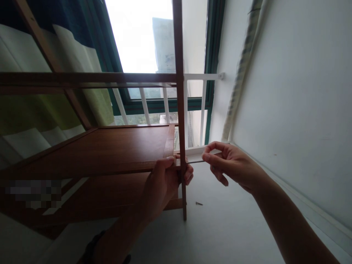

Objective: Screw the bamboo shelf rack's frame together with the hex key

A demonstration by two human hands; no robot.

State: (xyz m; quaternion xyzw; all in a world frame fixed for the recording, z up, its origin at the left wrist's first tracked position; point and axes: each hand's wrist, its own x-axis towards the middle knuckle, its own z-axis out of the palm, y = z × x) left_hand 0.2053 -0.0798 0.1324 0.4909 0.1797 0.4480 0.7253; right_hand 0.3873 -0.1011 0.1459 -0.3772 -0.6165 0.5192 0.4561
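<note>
A brown wooden shelf rack stands in front of me, with a flat shelf board (110, 150) and a thin upright post (179, 91). My left hand (165, 183) is wrapped round the post where the shelf's front edge meets it. Just right of the post, my right hand (233, 163) pinches something small between thumb and fingers; I cannot make out what. The two hands are a short gap apart.
A small dark screw (199, 203) lies on the white floor near the post's foot. A window with white bars (165, 102) is behind the rack. A white wall (297, 110) rises on the right. Green and white fabric (33, 121) hangs at the left.
</note>
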